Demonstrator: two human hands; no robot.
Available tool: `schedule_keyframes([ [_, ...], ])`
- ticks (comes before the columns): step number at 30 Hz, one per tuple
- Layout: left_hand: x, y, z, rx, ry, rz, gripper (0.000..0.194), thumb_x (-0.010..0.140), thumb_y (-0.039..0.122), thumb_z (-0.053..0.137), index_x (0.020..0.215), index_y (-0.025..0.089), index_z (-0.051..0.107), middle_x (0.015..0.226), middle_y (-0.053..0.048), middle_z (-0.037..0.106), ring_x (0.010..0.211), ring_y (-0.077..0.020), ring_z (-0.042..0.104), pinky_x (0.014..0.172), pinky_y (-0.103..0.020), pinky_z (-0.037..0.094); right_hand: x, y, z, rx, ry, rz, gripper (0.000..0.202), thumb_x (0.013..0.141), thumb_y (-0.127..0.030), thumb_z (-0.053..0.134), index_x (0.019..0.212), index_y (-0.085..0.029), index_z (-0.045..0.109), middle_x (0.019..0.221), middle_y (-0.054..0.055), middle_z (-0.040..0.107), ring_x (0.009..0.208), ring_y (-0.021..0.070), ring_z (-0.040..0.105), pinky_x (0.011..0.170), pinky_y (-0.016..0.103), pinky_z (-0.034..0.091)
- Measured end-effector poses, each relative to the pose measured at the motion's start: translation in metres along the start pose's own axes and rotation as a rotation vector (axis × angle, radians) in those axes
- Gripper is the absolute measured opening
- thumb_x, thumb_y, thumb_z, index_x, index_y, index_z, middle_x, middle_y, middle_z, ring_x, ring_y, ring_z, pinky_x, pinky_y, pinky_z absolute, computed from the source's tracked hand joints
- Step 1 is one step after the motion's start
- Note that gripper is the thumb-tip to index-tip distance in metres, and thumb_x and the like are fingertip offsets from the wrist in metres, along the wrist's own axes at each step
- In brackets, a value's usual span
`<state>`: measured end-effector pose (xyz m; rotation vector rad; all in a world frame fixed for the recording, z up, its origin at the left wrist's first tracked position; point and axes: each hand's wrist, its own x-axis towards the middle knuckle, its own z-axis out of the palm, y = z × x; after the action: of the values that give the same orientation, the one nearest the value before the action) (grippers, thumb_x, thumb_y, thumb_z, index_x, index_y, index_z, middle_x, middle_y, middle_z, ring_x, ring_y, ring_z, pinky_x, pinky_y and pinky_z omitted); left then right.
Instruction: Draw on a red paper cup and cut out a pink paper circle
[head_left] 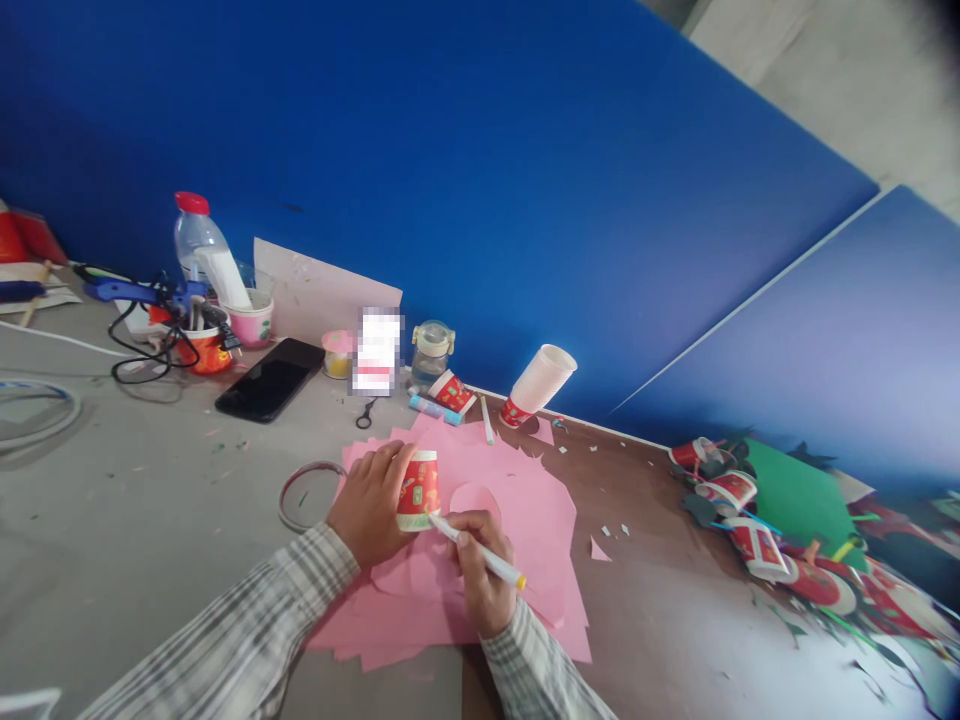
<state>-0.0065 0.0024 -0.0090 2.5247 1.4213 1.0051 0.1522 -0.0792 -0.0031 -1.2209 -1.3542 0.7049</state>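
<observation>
My left hand [377,498] is wrapped round a red paper cup [418,492] with a printed pattern. It holds the cup over cut pink paper [525,530] spread across the table. In my right hand [482,575] is a white marker pen [487,560] with a yellow end. The pen's tip meets the cup near its lower edge, where a pale greenish band runs. Under my hands, a rounded pink piece [478,500] lies on the larger pink sheets. The side of the cup behind my left fingers is hidden.
A tape ring [309,495] lies left of the paper. Behind are a black phone [271,380], small scissors [367,412], a lidded jar [432,352], a tipped red cup [452,392] and a leaning cup stack [541,382]. Decorated cups [756,548] crowd the right.
</observation>
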Motion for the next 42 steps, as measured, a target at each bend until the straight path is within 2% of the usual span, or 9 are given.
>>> schedule_keyframes([
  [22,-0.0002,-0.0001,0.0008,0.013,0.021,0.011,0.076,0.056,0.046,0.059,0.122,0.02,0.032,0.115,-0.012,0.05,0.095,-0.0309,0.049,0.077,-0.043,0.041,0.0002,-0.001,0.0015,0.011,0.015,-0.01,0.014,0.074,-0.021,0.049,0.077,-0.019,0.063,0.047,-0.004,0.055,0.036,0.0133,0.048,0.034,0.021,0.038],
  [42,0.0001,0.0023,-0.001,0.007,-0.003,0.007,0.077,0.057,0.051,0.058,0.122,0.018,0.033,0.115,-0.014,0.049,0.096,-0.0316,0.048,0.079,-0.044,0.04,-0.0017,0.0027,0.0013,-0.004,-0.002,-0.014,0.014,0.076,-0.023,0.05,0.078,-0.02,0.063,0.049,-0.003,0.056,0.038,0.0138,0.049,0.036,0.022,0.04],
])
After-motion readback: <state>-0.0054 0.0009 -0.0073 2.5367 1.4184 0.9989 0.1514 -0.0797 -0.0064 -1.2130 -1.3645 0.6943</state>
